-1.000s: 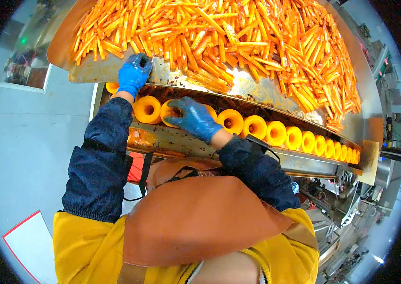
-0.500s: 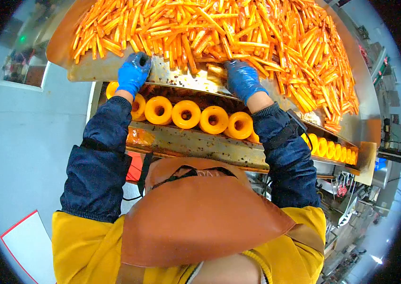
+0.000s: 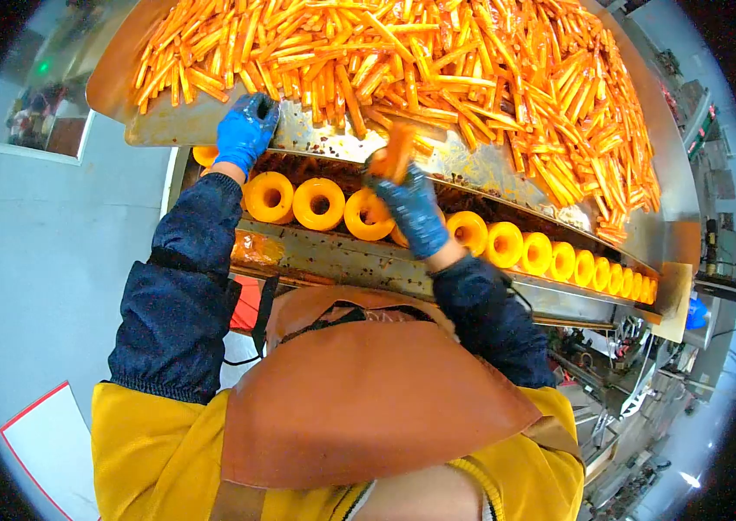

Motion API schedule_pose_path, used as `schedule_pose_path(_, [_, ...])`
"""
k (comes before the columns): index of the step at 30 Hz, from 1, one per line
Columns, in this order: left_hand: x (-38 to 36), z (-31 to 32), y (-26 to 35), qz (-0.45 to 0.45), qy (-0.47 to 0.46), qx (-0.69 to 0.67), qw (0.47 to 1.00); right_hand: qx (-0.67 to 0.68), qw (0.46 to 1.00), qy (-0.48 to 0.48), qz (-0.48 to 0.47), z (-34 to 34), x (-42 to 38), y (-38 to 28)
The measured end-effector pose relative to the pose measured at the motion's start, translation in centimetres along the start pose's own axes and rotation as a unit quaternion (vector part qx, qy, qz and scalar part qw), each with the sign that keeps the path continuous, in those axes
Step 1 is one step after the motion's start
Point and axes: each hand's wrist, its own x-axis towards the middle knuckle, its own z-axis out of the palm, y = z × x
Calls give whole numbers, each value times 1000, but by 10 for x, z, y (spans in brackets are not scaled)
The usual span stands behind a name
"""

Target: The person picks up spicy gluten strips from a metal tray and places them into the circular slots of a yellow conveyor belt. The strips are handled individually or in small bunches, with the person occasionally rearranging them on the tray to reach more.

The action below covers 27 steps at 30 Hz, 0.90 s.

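Observation:
My left hand (image 3: pixel 248 130), in a blue glove, is at the front left edge of the metal tray (image 3: pixel 159 126), its fingers curled together; what they hold, if anything, is hidden. My right hand (image 3: pixel 407 195), also gloved in blue, grips a few orange sticks (image 3: pixel 397 152) upright above the row of yellow rings; motion blurs them slightly. A big heap of orange sticks (image 3: pixel 368 52) covers much of the tray. Below the tray's front edge runs a line of yellow rings (image 3: pixel 318 204) with round holes, one of them partly behind my right hand.
A metal ledge (image 3: pixel 342 260) with dark specks runs in front of the rings. On the right are the tray's raised side (image 3: pixel 679 204) and a pale board (image 3: pixel 673 304). A white panel with a red edge (image 3: pixel 51 447) is at the lower left.
My right hand has moved left and toward me, off the tray, and now has sticks in it. The yellow rings have shifted. My left hand has hardly moved.

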Motion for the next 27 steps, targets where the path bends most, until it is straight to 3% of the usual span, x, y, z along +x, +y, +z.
schedule_pose_path(4, [-1, -2, 2, -14, -10, -6, 1000, 57, 996, -56, 48, 29, -3, 41])
schedule_pose_path(8, [0, 2, -2, -2, 8, -4, 1000, -34, 999, 21, 5, 19, -5, 44])
schedule_pose_path(10, [-1, 2, -1, -10, 9, -11, 1000, -66, 997, -9, 33, 15, -7, 38])
schedule_pose_path(12, [0, 1, -2, -17, -8, -24, 1000, -376, 923, -49, -72, 8, -7, 36])
schedule_pose_path(13, [0, 3, -3, -16, -8, -24, 1000, -446, 891, -50, -69, 10, -11, 31])
schedule_pose_path(16, [0, 6, -5, -10, 9, -4, 1000, -501, 857, -51, -109, 7, -15, 34])
schedule_pose_path(20, [1, 3, -4, -13, -7, -4, 1000, -402, 911, -27, -88, -6, -16, 28])
schedule_pose_path(24, [0, 4, -3, -14, -2, -16, 1000, -505, 856, -89, -71, -2, -19, 21])
schedule_pose_path(26, [1, 4, -4, -8, -1, -9, 1000, -506, 852, -67, -113, 5, -17, 31])
schedule_pose_path(27, [1, 4, -4, -5, -1, -1, 1000, -538, 835, -87, -77, 13, -16, 24])
